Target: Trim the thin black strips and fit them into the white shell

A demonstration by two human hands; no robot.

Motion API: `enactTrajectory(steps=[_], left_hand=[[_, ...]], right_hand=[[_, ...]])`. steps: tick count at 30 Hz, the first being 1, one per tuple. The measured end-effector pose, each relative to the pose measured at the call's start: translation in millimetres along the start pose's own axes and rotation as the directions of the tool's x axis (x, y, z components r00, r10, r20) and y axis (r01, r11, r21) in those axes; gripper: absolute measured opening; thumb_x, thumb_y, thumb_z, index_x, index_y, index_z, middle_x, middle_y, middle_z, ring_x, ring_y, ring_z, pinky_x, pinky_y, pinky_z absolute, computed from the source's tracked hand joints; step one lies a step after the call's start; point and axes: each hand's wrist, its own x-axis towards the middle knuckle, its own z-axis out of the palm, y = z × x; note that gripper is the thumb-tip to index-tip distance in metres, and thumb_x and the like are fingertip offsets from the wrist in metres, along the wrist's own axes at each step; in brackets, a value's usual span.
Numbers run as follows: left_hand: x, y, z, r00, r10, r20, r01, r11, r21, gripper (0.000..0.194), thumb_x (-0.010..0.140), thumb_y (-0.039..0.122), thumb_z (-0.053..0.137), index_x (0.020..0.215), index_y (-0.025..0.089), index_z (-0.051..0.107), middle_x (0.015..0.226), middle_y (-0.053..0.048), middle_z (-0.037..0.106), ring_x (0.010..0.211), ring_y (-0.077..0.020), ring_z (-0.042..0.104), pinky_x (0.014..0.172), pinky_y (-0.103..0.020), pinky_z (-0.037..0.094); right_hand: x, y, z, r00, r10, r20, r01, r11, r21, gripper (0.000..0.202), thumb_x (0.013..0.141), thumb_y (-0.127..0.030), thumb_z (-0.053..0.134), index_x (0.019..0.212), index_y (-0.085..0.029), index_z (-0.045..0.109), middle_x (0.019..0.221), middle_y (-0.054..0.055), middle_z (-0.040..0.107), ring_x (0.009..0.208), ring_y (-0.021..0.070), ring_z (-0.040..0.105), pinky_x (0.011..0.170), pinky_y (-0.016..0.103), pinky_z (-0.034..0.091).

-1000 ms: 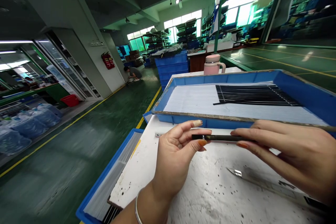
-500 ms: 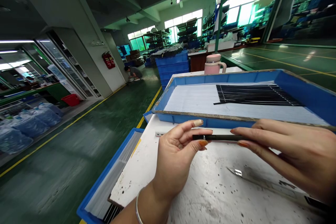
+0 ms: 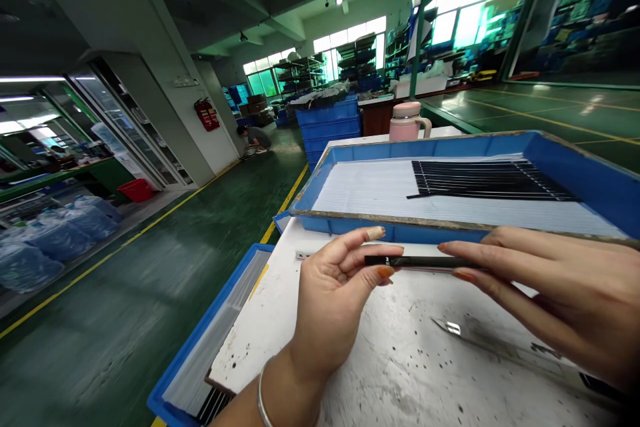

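A slim black strip [image 3: 420, 261] is held level above the white table [image 3: 390, 360]. My left hand [image 3: 337, 283] pinches its left end between thumb and fingers, close to a small white marking. Its right part lies between the thumb and fingers of my right hand [image 3: 555, 287], which hides the far end. Under the right hand, a craft knife [image 3: 453, 328] with a pointed metal blade rests on the tabletop. Beyond both hands stands a blue tray [image 3: 360, 221], where a row of similar black strips [image 3: 480, 180] lies on white ribbed sheeting [image 3: 370, 190].
A pink mug [image 3: 406, 121] stands behind the tray. Left of the table, lower down, is another blue tray [image 3: 200, 333] with white sheeting and black strips. Stacked blue crates [image 3: 327, 123] stand farther back. A person [image 3: 257, 138] crouches on the distant floor.
Both hands keep their grip on the black strip. The left hand and strip have shifted very slightly to the left; otherwise the scene looks the same.
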Motion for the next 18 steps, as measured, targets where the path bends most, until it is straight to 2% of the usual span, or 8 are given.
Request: enactTrajectory(steps=[6, 8, 10, 12, 14, 15, 16, 18], left_hand=[[-0.3, -1.6, 0.1, 1.000, 0.011, 0.002, -0.011, 0.999, 0.048, 0.026, 0.083, 0.009, 0.079, 0.106, 0.019, 0.077, 0.093, -0.004, 0.084, 0.088, -0.0174, 0.080, 0.069, -0.019, 0.062], [4.3, 0.6, -6.5, 1.000, 0.013, 0.004, -0.014, 0.993, 0.121, 0.031, 0.081, 0.011, 0.080, 0.110, 0.020, 0.076, 0.094, -0.004, 0.084, 0.092, -0.0195, 0.079, 0.074, -0.023, 0.063], [13.0, 5.5, -20.7, 0.998, 0.058, -0.019, -0.050, 0.961, 0.272, 0.038, 0.079, 0.014, 0.082, 0.116, 0.020, 0.074, 0.102, -0.006, 0.083, 0.099, -0.0231, 0.078, 0.081, -0.029, 0.063], [23.6, 11.9, -41.5, 0.988, 0.142, -0.059, -0.089, 0.841, 0.534, 0.036, 0.080, 0.018, 0.079, 0.115, 0.019, 0.074, 0.114, -0.008, 0.081, 0.110, -0.0273, 0.075, 0.090, -0.036, 0.061], [32.9, 16.9, -64.2, 0.984, 0.154, -0.085, -0.016, 0.558, 0.830, 0.027, 0.083, 0.018, 0.075, 0.110, 0.019, 0.076, 0.123, -0.010, 0.077, 0.118, -0.0313, 0.070, 0.102, -0.043, 0.054], [36.2, 18.0, -74.4, 0.988, 0.121, -0.093, 0.034, 0.419, 0.907, 0.028, 0.082, 0.018, 0.075, 0.110, 0.019, 0.076, 0.126, -0.012, 0.075, 0.122, -0.0340, 0.067, 0.107, -0.046, 0.051], [38.6, 17.8, -83.1, 0.990, 0.091, -0.104, 0.069, 0.331, 0.941, 0.030, 0.080, 0.016, 0.076, 0.110, 0.018, 0.076, 0.129, -0.014, 0.073, 0.125, -0.0372, 0.065, 0.110, -0.050, 0.047], [41.3, 13.7, -95.1, 0.994, 0.031, -0.109, 0.098, 0.261, 0.960, 0.040, 0.074, 0.012, 0.079, 0.114, 0.016, 0.076, 0.131, -0.018, 0.071, 0.128, -0.0411, 0.061, 0.113, -0.052, 0.042]], right_hand=[[0.4, -1.2, 0.4, 1.000, 0.010, 0.004, -0.010, 1.000, 0.004, 0.023, 0.109, -0.036, 0.053, 0.128, -0.029, 0.065, 0.089, -0.003, 0.061, 0.070, 0.0098, 0.059, 0.061, 0.028, 0.041], [-0.1, 0.1, 1.4, 1.000, 0.014, 0.011, -0.014, 1.000, -0.003, 0.026, 0.110, -0.038, 0.050, 0.128, -0.028, 0.065, 0.087, -0.003, 0.061, 0.068, 0.0106, 0.059, 0.059, 0.029, 0.040], [-0.7, 3.0, 3.5, 1.000, 0.012, 0.009, -0.012, 0.999, -0.033, 0.028, 0.111, -0.040, 0.047, 0.127, -0.027, 0.066, 0.087, -0.002, 0.062, 0.066, 0.0115, 0.060, 0.055, 0.030, 0.039], [-1.1, 6.5, 6.6, 1.000, 0.010, -0.003, -0.010, 0.998, -0.065, 0.028, 0.110, -0.040, 0.046, 0.122, -0.027, 0.068, 0.090, -0.001, 0.066, 0.064, 0.0124, 0.061, 0.051, 0.029, 0.040], [-1.2, 9.4, 10.1, 1.000, 0.013, -0.008, -0.014, 0.997, -0.077, 0.029, 0.110, -0.041, 0.047, 0.121, -0.027, 0.070, 0.094, 0.000, 0.070, 0.064, 0.0144, 0.065, 0.048, 0.030, 0.042], [-1.1, 10.2, 11.8, 1.000, 0.016, -0.014, -0.017, 0.997, -0.079, 0.030, 0.109, -0.041, 0.047, 0.121, -0.026, 0.070, 0.097, 0.001, 0.072, 0.066, 0.0161, 0.068, 0.049, 0.030, 0.045], [-0.9, 10.6, 13.6, 1.000, 0.021, -0.017, -0.022, 0.996, -0.081, 0.031, 0.109, -0.041, 0.046, 0.122, -0.025, 0.070, 0.100, 0.002, 0.074, 0.070, 0.0182, 0.071, 0.050, 0.031, 0.047], [-0.3, 9.9, 16.9, 0.999, 0.032, -0.018, -0.033, 0.997, -0.077, 0.030, 0.109, -0.040, 0.046, 0.119, -0.021, 0.068, 0.100, 0.003, 0.076, 0.073, 0.0207, 0.073, 0.052, 0.032, 0.051]])
